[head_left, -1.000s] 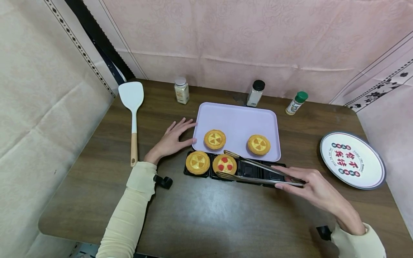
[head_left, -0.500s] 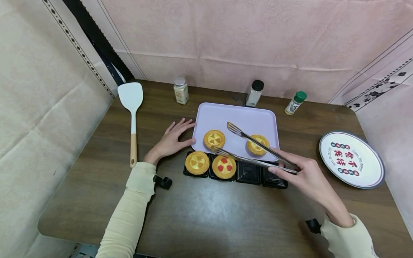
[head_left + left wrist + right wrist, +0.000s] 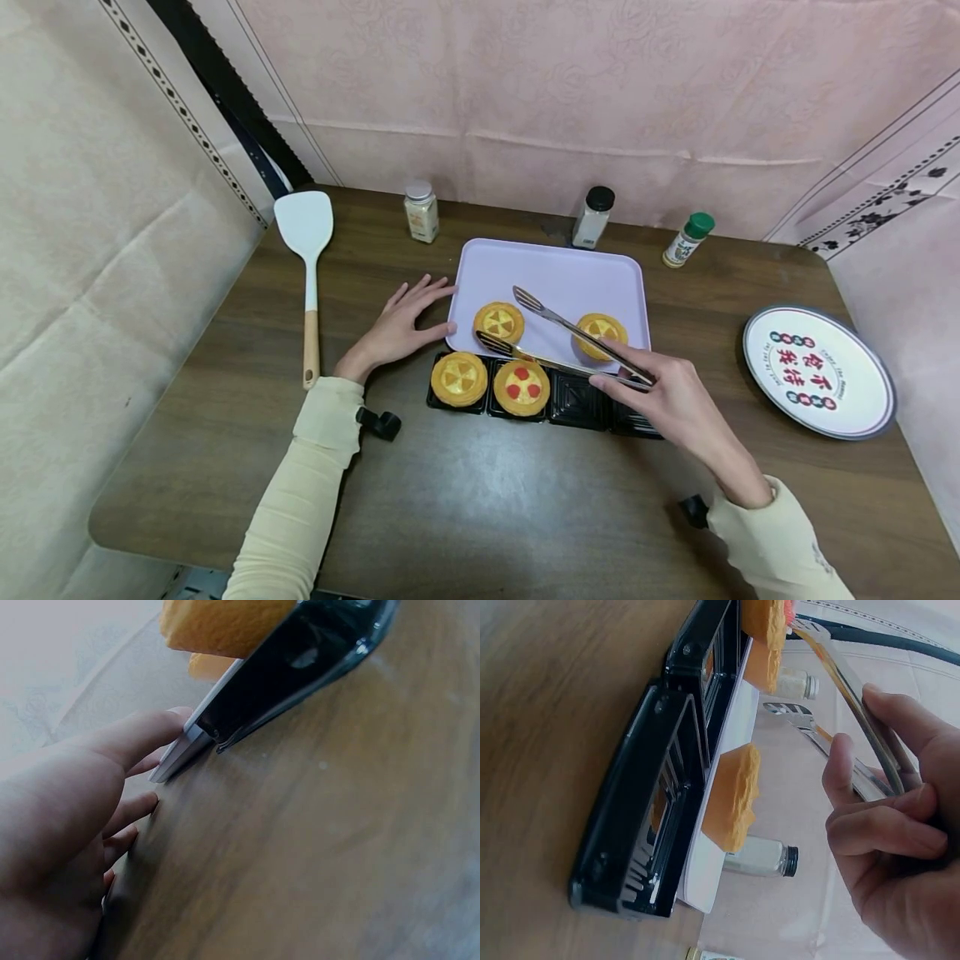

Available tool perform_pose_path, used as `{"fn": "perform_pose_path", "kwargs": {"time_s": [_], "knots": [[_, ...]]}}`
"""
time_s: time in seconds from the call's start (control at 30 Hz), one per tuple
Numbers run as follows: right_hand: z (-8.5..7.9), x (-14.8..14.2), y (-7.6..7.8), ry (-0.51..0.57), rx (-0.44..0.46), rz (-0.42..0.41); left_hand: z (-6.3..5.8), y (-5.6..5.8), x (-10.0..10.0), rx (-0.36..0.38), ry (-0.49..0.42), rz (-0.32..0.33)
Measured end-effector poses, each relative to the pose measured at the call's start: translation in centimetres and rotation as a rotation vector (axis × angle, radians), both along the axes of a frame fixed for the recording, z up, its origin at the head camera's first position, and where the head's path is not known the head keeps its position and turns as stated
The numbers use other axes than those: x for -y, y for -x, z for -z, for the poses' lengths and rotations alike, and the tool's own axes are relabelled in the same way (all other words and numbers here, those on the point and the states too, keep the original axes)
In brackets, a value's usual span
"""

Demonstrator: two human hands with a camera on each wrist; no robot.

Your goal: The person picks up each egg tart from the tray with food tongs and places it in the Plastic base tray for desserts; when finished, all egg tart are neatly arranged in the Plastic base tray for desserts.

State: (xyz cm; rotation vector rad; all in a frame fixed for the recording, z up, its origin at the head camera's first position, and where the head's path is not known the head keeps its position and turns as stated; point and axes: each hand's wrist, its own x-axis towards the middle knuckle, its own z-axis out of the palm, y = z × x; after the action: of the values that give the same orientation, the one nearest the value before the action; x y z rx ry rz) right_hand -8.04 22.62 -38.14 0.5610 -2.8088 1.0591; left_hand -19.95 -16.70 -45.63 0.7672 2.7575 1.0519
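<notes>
My left hand [image 3: 403, 329] rests at the left edge of the lilac tray [image 3: 543, 260], fingers spread, with the thumb at its rim in the left wrist view. My right hand [image 3: 671, 398] grips metal tongs [image 3: 553, 316], their arms spread apart over the tray. One tong tip overlaps the left egg tart [image 3: 499, 317] on the tray; the other arm crosses the right egg tart [image 3: 600, 322]. In front lies a black compartment tray [image 3: 576, 406]. A yellow-topped tart [image 3: 458, 379] and a tart with red pieces [image 3: 521, 388] fill its two left compartments; the two right ones are bare.
A white spatula [image 3: 303, 227] with a wooden handle lies at the left. Behind the tray stand a grey-capped jar [image 3: 422, 215], a black-capped shaker [image 3: 592, 218] and a green-capped shaker [image 3: 686, 242]. A round printed plate [image 3: 819, 373] lies at the right.
My right hand has moved left with the tongs, whose tips have gone from over the black tray to over the lilac tray and its left tart. My left hand has stayed put.
</notes>
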Motion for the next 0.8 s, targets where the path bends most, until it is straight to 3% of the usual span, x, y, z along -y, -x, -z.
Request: {"fn": "perform_pose_path", "kwargs": {"time_s": [0.8], "knots": [[-0.04, 0.28, 0.12, -0.025, 0.04, -0.016, 0.01, -0.05, 0.0, -0.003, -0.003, 0.002]]}}
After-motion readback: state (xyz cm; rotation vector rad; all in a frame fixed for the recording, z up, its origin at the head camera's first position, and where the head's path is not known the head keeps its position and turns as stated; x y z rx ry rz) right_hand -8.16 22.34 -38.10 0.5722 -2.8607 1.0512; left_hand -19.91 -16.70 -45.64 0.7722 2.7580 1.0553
